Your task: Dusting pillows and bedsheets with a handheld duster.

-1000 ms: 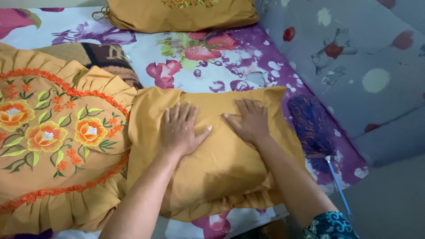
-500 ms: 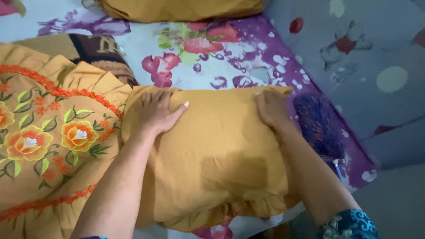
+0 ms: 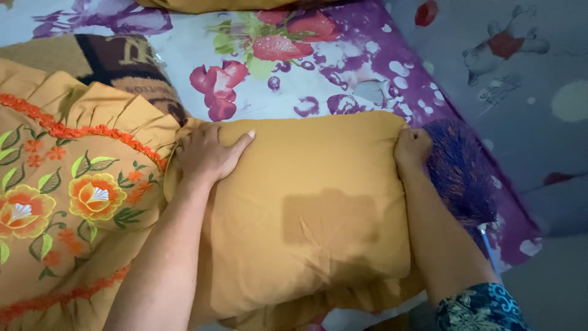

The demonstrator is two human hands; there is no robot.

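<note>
Plain mustard pillow (image 3: pixel 306 208), purple floral sheet (image 3: pixel 343 73)

packages: none in view
labels: none in view on the bedding or cushions
signs: none in view
screens: none in view
</note>
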